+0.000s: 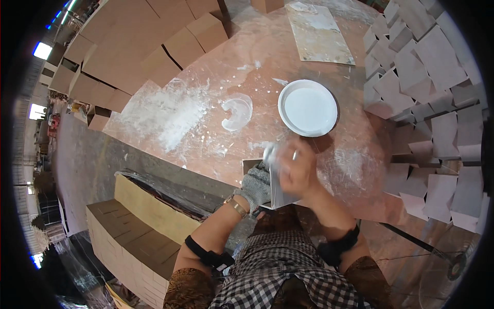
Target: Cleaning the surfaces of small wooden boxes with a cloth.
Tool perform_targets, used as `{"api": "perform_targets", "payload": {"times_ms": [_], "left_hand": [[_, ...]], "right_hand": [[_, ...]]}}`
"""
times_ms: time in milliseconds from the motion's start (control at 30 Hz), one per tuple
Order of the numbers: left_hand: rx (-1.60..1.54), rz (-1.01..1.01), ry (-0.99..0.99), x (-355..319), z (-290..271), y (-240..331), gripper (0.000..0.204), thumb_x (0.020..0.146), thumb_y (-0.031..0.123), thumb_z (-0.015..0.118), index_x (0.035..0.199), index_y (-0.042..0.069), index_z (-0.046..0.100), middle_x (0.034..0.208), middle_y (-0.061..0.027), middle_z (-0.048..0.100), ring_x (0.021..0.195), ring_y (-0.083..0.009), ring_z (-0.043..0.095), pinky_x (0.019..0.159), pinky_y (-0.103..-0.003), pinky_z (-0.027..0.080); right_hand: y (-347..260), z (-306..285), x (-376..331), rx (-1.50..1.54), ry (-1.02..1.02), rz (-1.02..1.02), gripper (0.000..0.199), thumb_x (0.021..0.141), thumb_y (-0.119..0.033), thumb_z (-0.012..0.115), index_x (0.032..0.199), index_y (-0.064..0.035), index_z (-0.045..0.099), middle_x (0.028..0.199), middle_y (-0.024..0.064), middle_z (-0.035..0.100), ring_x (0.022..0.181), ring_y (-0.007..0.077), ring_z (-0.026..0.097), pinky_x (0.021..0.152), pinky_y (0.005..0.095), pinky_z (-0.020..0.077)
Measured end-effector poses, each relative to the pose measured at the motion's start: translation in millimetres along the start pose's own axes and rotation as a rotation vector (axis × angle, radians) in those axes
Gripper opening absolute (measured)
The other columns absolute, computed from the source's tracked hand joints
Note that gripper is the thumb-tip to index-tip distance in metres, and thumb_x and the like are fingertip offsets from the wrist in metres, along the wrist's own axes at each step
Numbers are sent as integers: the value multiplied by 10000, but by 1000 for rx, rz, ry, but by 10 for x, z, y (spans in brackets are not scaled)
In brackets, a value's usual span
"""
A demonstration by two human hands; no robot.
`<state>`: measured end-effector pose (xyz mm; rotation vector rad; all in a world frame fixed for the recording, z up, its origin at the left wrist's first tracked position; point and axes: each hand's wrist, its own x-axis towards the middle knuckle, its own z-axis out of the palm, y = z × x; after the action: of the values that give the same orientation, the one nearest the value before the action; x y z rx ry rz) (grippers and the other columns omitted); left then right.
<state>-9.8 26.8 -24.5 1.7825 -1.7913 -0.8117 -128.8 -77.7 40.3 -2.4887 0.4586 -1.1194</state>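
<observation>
1. left hand (256,186): grey-gloved, reaching forward from the lower edge, wrist slightly bent; against the open pale box (281,194). finger closure cannot be told.
2. right hand (298,170): bare, blurred, raised over the box's right side, knuckles up; a small pale object (269,153) shows at the fingers. grip cannot be told.
3. hands close together; box between them, at the near edge of the worktop (262,51).
4. worktop: reddish-brown, scuffed, with white powder (170,116) spread at left and a white round dish (281,106) beyond the right hand.
5. room: brown cartons (123,36) at far left; pale boxes (442,56) stacked at right; concrete floor (118,149) beyond the left edge.
6. clearance: open surface between powder and dish; stacked boxes bound the right side.
</observation>
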Motion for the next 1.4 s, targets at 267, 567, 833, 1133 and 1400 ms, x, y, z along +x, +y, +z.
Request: {"api": "perform_targets", "payload": {"times_ms": [267, 567, 833, 1133, 1400], "left_hand": [[-322, 17, 128, -84, 281, -286, 235, 822, 235, 495, 992, 91, 571, 932, -75, 600, 871, -249, 573, 782, -361, 452], [-404, -133, -86, -131, 148, -133, 261, 830, 265, 477, 1024, 109, 553, 1015, -113, 563, 989, -242, 520, 841, -346, 409], [-48, 38, 213, 174, 107, 246, 269, 825, 281, 465, 996, 99, 565, 986, -120, 580, 951, -263, 535, 803, -381, 410], [547, 101, 104, 281, 171, 291, 357, 806, 263, 469, 1088, 58, 548, 1064, -157, 576, 949, -289, 546, 833, -384, 404], [290, -51, -15, 346, 56, 528, 269, 749, 253, 537, 933, 68, 599, 918, -144, 613, 856, -296, 575, 739, -401, 424]], "right_hand": [[-260, 50, -4, 139, 44, -61, 192, 568, -51, 549, 735, -92, 635, 808, 46, 621, 714, 229, 570, 598, 356, 455], [-643, -158, -253, 139, -219, -122, 243, 552, -81, 565, 783, -110, 634, 869, 15, 595, 745, 206, 528, 669, 335, 426], [-108, -182, 311, -34, -107, 68, 223, 540, -25, 542, 753, -71, 595, 791, 60, 574, 754, 234, 517, 639, 374, 417], [-638, -682, -313, -18, -409, 176, 220, 551, -29, 566, 768, -61, 585, 811, 61, 582, 754, 235, 509, 632, 369, 414], [-45, -397, 231, -312, -281, 47, 181, 556, -27, 561, 735, -58, 560, 781, 70, 569, 772, 250, 507, 663, 375, 402]]}}
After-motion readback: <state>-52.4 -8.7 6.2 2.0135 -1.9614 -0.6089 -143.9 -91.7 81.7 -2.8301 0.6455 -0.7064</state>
